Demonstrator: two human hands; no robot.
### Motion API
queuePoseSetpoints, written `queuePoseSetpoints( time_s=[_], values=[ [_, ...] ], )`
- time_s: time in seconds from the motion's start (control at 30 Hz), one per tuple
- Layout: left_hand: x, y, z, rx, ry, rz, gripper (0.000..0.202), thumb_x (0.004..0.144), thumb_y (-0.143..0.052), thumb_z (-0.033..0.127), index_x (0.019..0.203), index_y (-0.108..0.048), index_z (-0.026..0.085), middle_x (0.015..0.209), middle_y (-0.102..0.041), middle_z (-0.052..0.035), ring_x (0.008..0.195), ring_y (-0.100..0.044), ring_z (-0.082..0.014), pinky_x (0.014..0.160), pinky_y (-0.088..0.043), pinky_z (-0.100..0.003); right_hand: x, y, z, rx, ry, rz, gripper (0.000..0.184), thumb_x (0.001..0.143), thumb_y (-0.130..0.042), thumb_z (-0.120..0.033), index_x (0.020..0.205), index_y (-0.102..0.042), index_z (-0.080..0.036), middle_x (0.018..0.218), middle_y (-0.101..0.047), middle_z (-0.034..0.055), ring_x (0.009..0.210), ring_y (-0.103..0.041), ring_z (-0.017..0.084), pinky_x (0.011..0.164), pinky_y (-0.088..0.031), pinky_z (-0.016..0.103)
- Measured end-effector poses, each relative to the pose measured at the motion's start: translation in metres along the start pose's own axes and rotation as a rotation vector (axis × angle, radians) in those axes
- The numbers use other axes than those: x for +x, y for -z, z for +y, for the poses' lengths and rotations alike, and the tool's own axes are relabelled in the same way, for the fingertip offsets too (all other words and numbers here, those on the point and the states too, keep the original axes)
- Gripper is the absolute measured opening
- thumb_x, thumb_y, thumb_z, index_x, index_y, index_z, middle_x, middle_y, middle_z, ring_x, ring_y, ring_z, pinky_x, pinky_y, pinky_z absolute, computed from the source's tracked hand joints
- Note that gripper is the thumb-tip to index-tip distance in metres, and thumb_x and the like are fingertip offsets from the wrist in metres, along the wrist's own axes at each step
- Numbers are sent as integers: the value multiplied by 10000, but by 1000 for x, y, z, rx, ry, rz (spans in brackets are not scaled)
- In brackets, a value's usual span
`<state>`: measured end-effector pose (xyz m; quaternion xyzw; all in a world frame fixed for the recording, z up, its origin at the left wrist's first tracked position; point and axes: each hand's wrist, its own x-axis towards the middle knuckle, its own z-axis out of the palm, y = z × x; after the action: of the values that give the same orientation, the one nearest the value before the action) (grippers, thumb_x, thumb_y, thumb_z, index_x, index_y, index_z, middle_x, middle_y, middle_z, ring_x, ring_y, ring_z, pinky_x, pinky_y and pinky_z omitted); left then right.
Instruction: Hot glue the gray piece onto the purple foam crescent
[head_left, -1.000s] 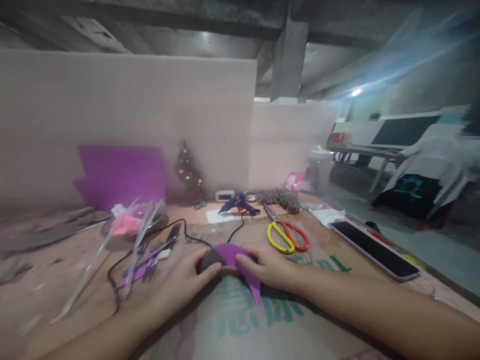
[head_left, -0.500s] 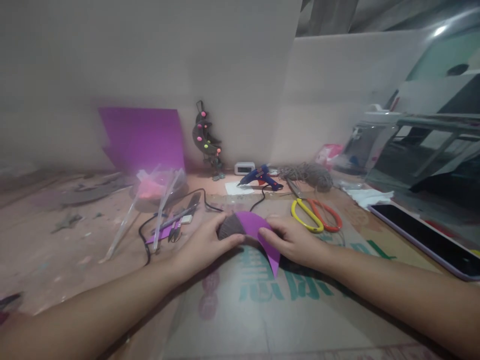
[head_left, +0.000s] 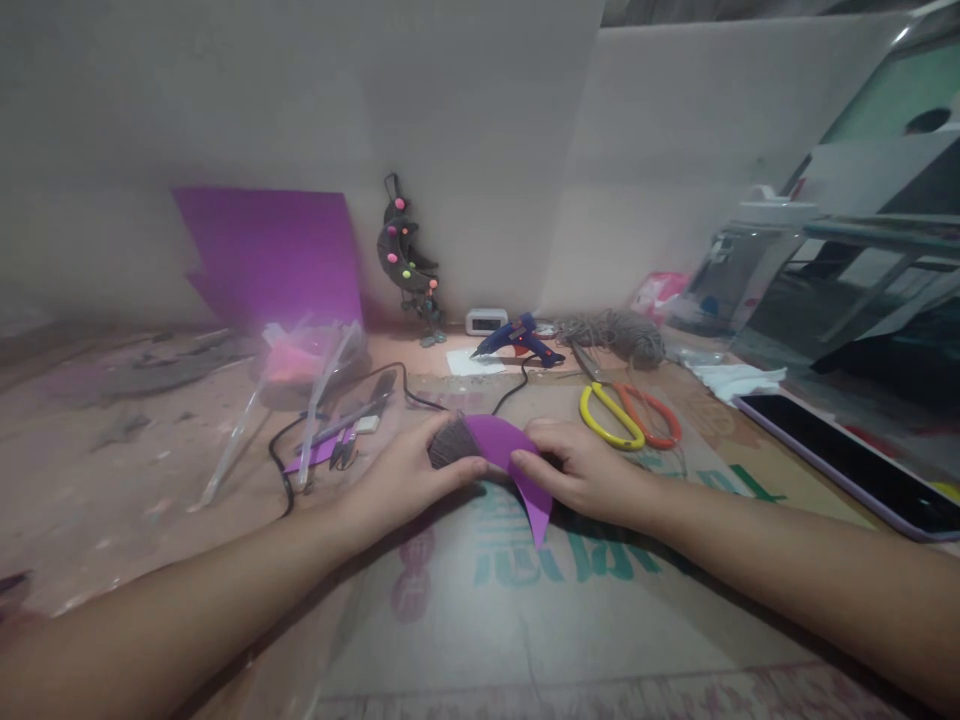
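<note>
Between my hands is a purple crescent cutout [head_left: 499, 440], its left part wrapped in grey yarn [head_left: 452, 443]. My left hand [head_left: 420, 470] is closed round the wrapped end, with the thumb along the lower edge. My right hand [head_left: 577, 465] pinches the bare purple part, thumb in front and fingers behind. The crescent's pointed tip hangs below my right thumb. Under my hands lies a printed cardboard sheet [head_left: 480, 630].
Behind my hands lie a blue glue gun [head_left: 517, 338], a grey yarn ball [head_left: 634, 337] and yellow-and-orange scissors [head_left: 611, 418]. A phone [head_left: 847, 465] is at right. At left are glue sticks [head_left: 232, 450] and a purple sheet [head_left: 277, 255]. A decorated grey moon [head_left: 391, 250] leans on the wall.
The view has shifted slightly, so most things sit a little higher and further left. Both hands keep their hold on the crescent, which shows little other change.
</note>
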<state>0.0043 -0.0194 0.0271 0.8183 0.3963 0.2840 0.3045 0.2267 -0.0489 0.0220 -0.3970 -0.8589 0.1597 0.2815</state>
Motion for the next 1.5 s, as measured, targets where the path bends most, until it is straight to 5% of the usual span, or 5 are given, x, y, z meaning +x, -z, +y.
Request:
queuePoseSetpoints(
  time_s=[0.67,1.5],
  values=[
    [0,-3,-7,-34,-9,-25,347,943,-365,405,704,-482,183,671,-490,23,664,-487,-137,625,-388,-241,1,0,1,-27,3,-16,279,926,-458,-279,677,-511,-166,631,-486,-7,605,-448,116,588,-346,246],
    [-1,-4,-12,-124,13,61,292,926,-440,407,828,-574,166,741,-525,12,712,-492,-137,658,-387,-234,1,-1,1,-29,13,-24,289,921,-466,-281,657,-486,-163,615,-475,-8,594,-437,112,576,-333,238]
  ],
)
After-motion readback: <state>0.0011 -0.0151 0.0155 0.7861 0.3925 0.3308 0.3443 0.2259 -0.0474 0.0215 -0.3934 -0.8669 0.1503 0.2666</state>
